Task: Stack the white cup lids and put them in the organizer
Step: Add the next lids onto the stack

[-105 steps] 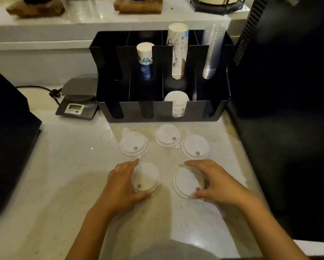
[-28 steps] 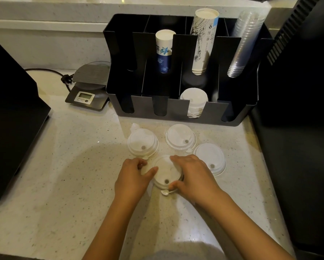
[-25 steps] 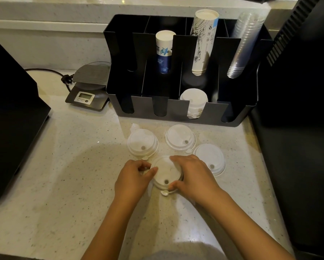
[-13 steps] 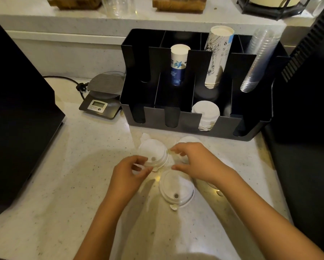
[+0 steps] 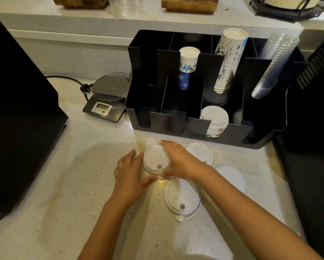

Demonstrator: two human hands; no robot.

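Both my hands close around one white cup lid (image 5: 156, 160) lying on the counter: my left hand (image 5: 129, 171) on its left side, my right hand (image 5: 181, 160) over its right and far edge. Just below them lies a stack of white lids (image 5: 181, 198) with its tab toward me. Another lid (image 5: 202, 153) rests right of my right hand, and a further one (image 5: 232, 177) lies beyond my right forearm. The black organizer (image 5: 195, 126) stands behind, with a stack of white lids (image 5: 214, 119) in a front slot.
The organizer also holds a small paper cup stack (image 5: 188, 64), a tall paper cup stack (image 5: 228, 59) and clear plastic cups (image 5: 273, 64). A digital scale (image 5: 106, 98) sits left of it. Black machines flank the counter at left (image 5: 20, 109) and right (image 5: 311, 128).
My hands left the stacked lids and moved up to the far left lid, now gripping it from both sides. The camera tilted up, showing the shelf behind.
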